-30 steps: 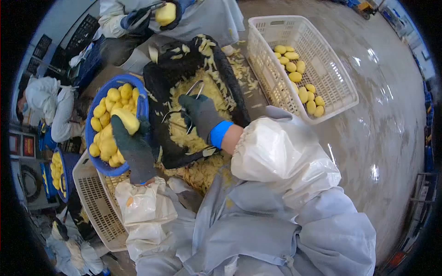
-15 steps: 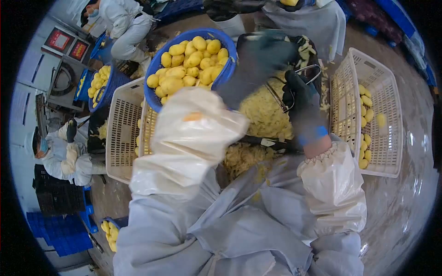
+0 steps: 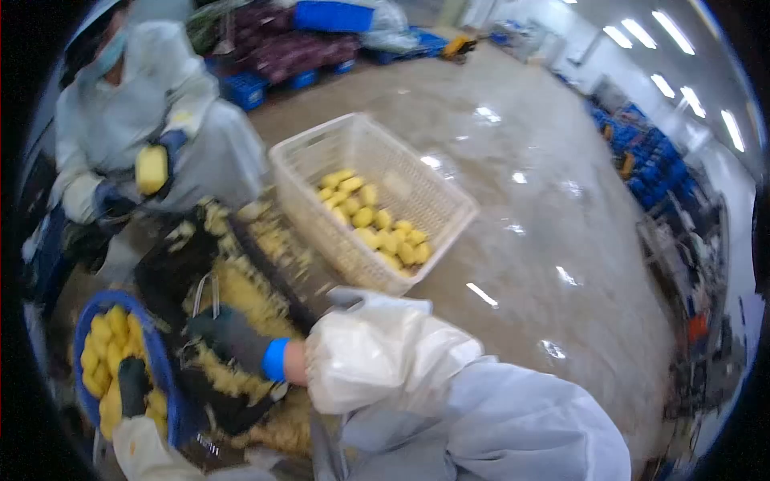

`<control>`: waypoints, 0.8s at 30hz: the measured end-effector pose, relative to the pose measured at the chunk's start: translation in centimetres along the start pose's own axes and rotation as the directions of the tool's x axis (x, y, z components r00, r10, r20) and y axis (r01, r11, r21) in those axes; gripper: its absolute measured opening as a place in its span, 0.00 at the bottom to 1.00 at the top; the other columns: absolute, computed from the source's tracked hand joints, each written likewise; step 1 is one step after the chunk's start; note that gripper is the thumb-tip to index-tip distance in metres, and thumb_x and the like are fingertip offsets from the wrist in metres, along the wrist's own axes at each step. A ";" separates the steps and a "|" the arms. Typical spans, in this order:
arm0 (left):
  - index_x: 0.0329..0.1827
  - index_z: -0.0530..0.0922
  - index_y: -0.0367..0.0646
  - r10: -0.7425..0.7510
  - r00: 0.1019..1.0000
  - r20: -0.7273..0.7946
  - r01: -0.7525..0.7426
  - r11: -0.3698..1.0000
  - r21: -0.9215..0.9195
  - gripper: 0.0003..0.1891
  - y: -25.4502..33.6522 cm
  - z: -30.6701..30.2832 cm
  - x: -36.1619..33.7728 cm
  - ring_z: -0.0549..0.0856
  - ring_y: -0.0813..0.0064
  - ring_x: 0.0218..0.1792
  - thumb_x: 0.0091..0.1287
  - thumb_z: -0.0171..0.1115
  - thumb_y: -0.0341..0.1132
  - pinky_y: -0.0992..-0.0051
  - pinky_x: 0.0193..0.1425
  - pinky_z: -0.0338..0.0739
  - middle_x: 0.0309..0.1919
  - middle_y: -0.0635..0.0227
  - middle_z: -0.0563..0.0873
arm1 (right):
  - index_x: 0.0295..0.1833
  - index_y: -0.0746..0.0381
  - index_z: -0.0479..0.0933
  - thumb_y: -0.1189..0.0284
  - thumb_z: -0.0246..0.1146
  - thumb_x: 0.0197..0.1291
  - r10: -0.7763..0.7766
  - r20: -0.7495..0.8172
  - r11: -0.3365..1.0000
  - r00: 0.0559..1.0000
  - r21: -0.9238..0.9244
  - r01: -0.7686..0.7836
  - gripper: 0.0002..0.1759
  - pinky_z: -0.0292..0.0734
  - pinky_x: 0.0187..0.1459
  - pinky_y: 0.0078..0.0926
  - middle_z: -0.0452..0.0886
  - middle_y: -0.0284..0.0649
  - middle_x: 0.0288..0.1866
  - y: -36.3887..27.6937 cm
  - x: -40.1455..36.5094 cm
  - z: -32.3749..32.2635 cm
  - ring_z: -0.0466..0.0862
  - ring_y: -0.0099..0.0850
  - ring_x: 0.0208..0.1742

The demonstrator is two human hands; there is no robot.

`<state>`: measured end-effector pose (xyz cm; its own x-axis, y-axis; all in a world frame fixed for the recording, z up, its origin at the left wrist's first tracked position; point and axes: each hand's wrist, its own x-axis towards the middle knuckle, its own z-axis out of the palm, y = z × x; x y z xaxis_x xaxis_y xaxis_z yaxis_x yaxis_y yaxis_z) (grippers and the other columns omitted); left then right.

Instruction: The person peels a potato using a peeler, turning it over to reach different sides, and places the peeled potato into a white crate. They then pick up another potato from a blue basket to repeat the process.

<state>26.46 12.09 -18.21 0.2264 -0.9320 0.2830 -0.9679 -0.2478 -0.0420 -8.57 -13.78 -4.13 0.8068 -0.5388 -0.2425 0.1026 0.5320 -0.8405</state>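
Observation:
My right hand (image 3: 233, 338), in a dark glove with a blue band at the wrist, is closed round a metal-framed peeler (image 3: 207, 295) above a black crate (image 3: 172, 272) of pale peelings (image 3: 245, 298). At the lower left, my left hand (image 3: 134, 386), in a dark glove, reaches into a blue basket (image 3: 172, 385) of peeled yellow potatoes (image 3: 98, 353). Its fingers are hidden among the potatoes, so its grip does not show.
A white crate (image 3: 437, 180) with peeled potatoes stands beyond the peelings. At the upper left sits a co-worker (image 3: 132, 104) holding a yellow potato (image 3: 151, 169). Purple sacks (image 3: 281, 48) and blue crates (image 3: 245, 90) lie behind.
The view has swung to the right, showing more floor and the co-worker. My left hand has gone from above the black crate to the blue basket. The peeler remains in my right hand.

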 end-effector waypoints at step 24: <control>0.49 0.75 0.43 -0.255 0.964 0.075 0.265 0.948 -0.176 0.21 7.5 -1.1 4.7 0.80 0.57 0.40 0.52 0.69 0.36 0.62 0.47 0.76 0.36 0.59 0.80 | 0.32 0.61 0.80 0.63 0.65 0.59 0.188 0.024 0.982 0.982 0.000 -0.188 0.12 0.65 0.19 0.23 0.79 0.35 0.23 -2.3 -1.7 0.6 0.73 0.23 0.18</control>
<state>20.20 6.13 -16.13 0.4732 -0.8551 0.2119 -0.8771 -0.4349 0.2040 -9.79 -13.70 -1.50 0.8256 -0.4133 -0.3840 -0.0509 0.6234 -0.7803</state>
